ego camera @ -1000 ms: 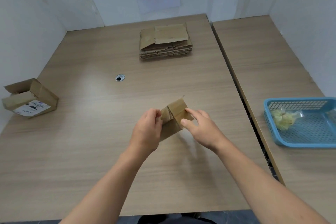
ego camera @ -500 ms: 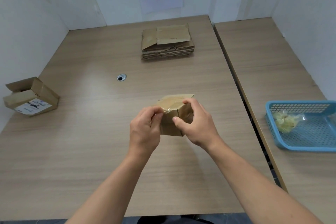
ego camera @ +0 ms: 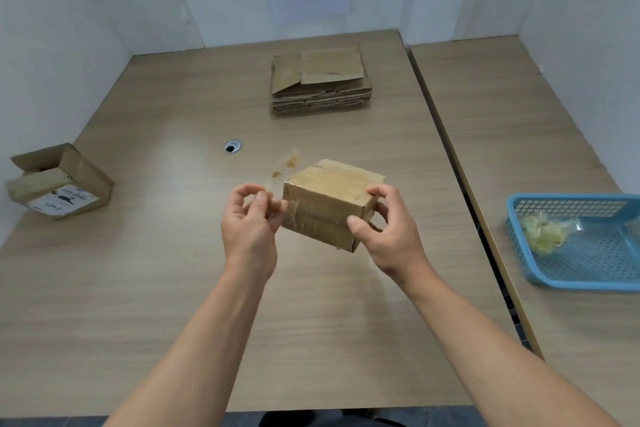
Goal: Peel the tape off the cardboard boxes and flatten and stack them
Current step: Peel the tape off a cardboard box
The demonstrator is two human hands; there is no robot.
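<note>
Now the left hand (ego camera: 249,222) pinches a clear tape strip (ego camera: 286,163); the right hand (ego camera: 388,232) grips the small box (ego camera: 325,201) above the worktop (ego camera: 138,288). A jerky pull could snap the tape, leaving remnants stuck.

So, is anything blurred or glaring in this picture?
Head view: the tape strip pinched by the left hand looks motion-blurred, while the cardboard box in the right hand is sharp; head view also shows a soft sheen on the table.
</note>
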